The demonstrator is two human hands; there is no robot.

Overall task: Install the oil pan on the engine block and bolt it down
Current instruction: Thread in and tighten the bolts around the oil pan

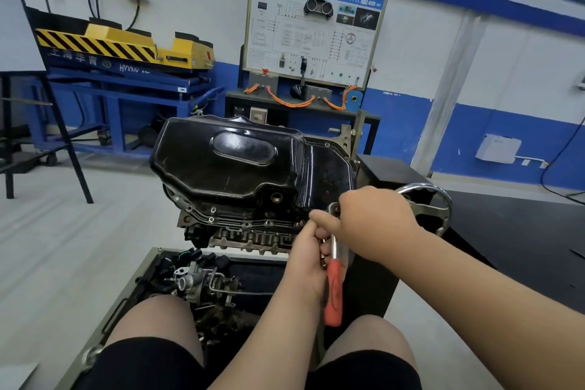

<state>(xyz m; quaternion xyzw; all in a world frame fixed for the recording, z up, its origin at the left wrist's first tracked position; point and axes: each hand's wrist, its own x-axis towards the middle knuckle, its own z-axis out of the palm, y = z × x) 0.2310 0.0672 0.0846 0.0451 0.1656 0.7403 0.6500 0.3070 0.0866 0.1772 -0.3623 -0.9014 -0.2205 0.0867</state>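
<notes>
At the near right corner of the oil pan (234, 161), my right grip (373, 222) curls over the head of a ratchet (335, 250), forefinger stretched toward the rim. My left grip (308, 250) wraps the bare steel shank just above the red handle (334, 294), which hangs down between my knees. The black oil pan already sits bottom-up on the engine block (253, 239), its rim lying on the block's face. Placing the pan looks done; bolting it down looks only partly so. Along the near rim several holes (211, 219) appear open. The bolt under the ratchet is hidden by my fingers, so I cannot tell whether it is snug. The far rim is out of sight, and how many fasteners are in there is anyone's guess. Below the block, a tray (152, 266) holds loose engine parts. A chromed handwheel (440, 203) stands just behind my right wrist, and a wiring display board (316, 28) stands against the wall beyond.
</notes>
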